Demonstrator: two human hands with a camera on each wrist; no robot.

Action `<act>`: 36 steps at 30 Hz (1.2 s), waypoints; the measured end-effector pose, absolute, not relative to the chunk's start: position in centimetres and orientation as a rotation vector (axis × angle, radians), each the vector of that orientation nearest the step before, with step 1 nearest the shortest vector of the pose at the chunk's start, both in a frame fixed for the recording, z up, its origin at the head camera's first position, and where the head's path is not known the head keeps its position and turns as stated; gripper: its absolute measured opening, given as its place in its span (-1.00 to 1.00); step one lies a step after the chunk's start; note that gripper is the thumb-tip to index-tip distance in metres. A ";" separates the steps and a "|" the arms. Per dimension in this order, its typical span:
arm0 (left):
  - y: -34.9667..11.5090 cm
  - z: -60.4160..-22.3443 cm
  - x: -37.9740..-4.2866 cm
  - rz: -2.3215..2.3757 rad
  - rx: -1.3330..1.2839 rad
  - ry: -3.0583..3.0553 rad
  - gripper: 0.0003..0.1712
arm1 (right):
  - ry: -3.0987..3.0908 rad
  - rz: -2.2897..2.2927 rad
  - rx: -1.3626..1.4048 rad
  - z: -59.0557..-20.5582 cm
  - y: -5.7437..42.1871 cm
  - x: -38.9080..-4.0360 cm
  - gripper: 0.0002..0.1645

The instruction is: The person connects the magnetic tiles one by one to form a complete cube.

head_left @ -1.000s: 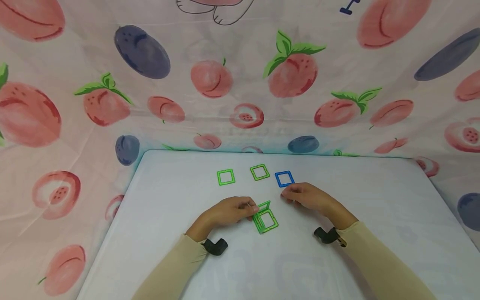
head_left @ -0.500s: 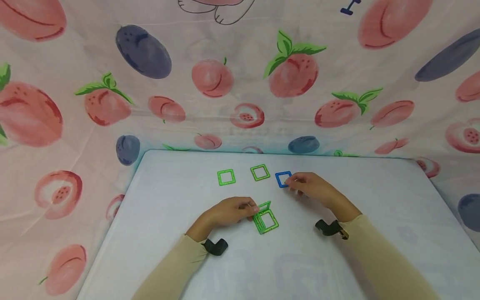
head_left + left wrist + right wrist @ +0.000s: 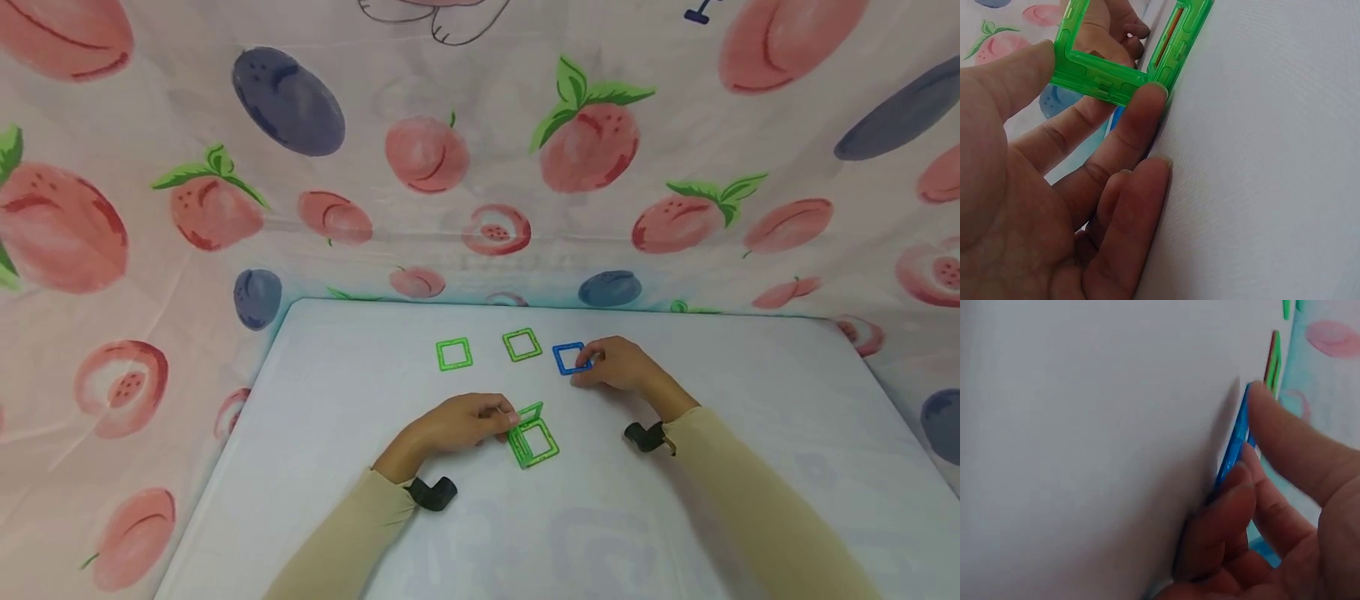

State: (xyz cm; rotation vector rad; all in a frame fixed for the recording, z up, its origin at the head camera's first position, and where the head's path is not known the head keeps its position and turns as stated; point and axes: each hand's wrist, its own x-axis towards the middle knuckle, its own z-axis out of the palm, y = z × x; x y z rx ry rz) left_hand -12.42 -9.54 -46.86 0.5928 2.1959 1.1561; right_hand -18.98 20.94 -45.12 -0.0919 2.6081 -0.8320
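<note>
In the head view my left hand [image 3: 465, 421] pinches a small structure of green magnetic tiles [image 3: 542, 459]. One tile lies flat, with others standing up along its left and far sides. The left wrist view has the thumb and a fingertip at the lower edge of the upright green frame [image 3: 1100, 80]. Farther back, my right hand [image 3: 618, 364] grips the near right part of a blue square magnetic tile [image 3: 557, 360]. In the right wrist view the blue tile [image 3: 1235, 440] sits edge-on between thumb and fingers, close to the tabletop.
Two more green square tiles lie flat to the left of the blue one: a left tile [image 3: 456, 367] and a middle tile [image 3: 517, 332]. They rest on a white table [image 3: 337, 358]. A fruit-print cloth [image 3: 465, 100] hangs behind it and at the sides.
My right hand has moved away from me to the blue tile and now grips its near right part. My left hand keeps its hold on the green structure.
</note>
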 end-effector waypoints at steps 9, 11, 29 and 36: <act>-9.6 -46.9 -12.4 1.147 0.608 2.213 -0.77 | 2.624 -0.736 -0.137 -44.9 20.1 -17.2 -0.72; -9.6 -46.8 -12.4 1.146 0.604 2.213 -0.78 | 2.605 -0.716 -0.143 -44.8 20.0 -16.7 -0.71; -9.4 -46.7 -12.6 1.135 0.603 2.228 -0.79 | 2.215 -1.181 -0.120 -44.1 20.2 -13.1 -0.53; -9.4 -46.9 -12.6 1.141 0.614 2.215 -0.76 | 2.087 -1.323 -0.135 -44.0 19.9 -12.1 -0.54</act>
